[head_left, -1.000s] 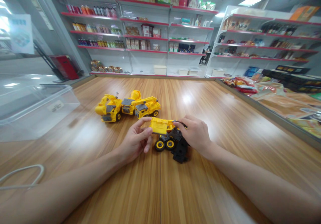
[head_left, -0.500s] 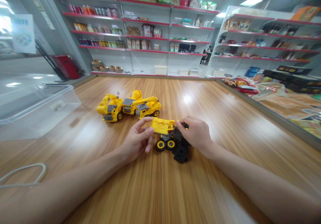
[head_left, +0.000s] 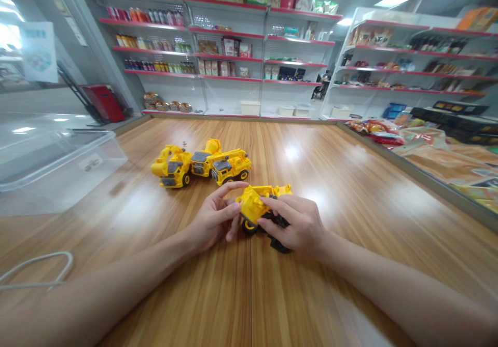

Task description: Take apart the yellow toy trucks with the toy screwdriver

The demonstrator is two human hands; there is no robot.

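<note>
A partly built yellow toy truck (head_left: 257, 204) with black chassis parts and a yellow wheel sits on the wooden table (head_left: 350, 181) between my hands. My left hand (head_left: 213, 220) pinches its yellow body from the left. From the right, my right hand (head_left: 295, 222) wraps over the truck's black underside, with the fingers curled onto the yellow part. A black piece (head_left: 278, 244) pokes out under my right palm. Beyond them stand three finished yellow toy trucks (head_left: 202, 166) in a row.
A clear plastic bin (head_left: 50, 170) stands at the left of the table. A white cord loop (head_left: 35, 269) lies near the left front. Packaged snacks (head_left: 373, 132) line the table's right edge. Stocked store shelves (head_left: 233, 51) fill the background.
The yellow body, held level above the chassis before, has tilted and come down onto it. My right hand has moved from the rear of the truck to wrap over it.
</note>
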